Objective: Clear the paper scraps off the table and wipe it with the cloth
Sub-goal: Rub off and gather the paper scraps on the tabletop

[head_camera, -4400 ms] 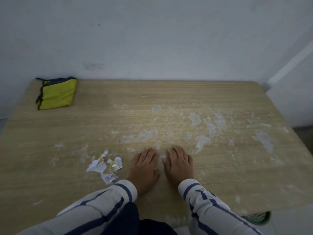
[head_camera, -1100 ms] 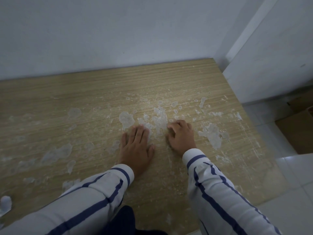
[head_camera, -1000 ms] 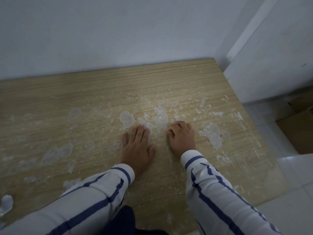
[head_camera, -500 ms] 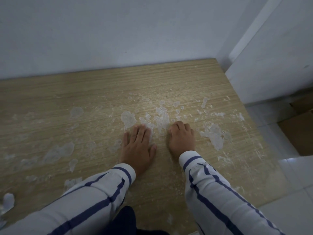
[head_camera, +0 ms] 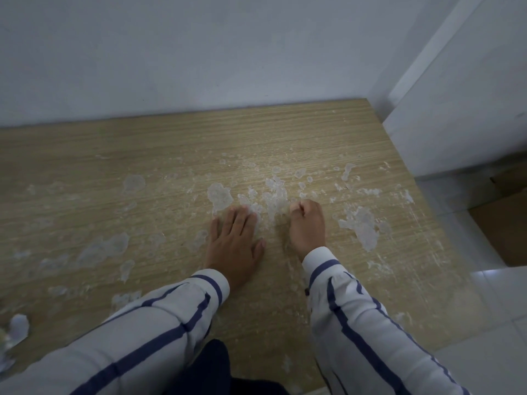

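The wooden table [head_camera: 119, 155] carries many thin whitish patches of stuck paper residue [head_camera: 219, 195], thickest around the middle and right. My left hand [head_camera: 232, 243] lies flat on the wood, fingers together and pointing away, holding nothing. My right hand [head_camera: 308, 223] sits just to its right with fingers curled under, fingertips pressed to the surface at a residue patch [head_camera: 275, 195]. Whether it pinches a scrap is hidden. A few loose white paper scraps [head_camera: 17, 329] show at the lower left edge. The cloth is out of view.
A white wall [head_camera: 199, 52] runs along the table's far edge. The table's right edge drops to a white tiled floor [head_camera: 484, 323], where a brown cardboard box [head_camera: 502, 223] stands. Another large residue patch [head_camera: 362, 226] lies right of my right hand.
Since 4.4 s ago the view swung right, losing the yellow cloth. Over the last second my right hand's fingers curled tighter into a fist on the surface; my left hand stayed flat.
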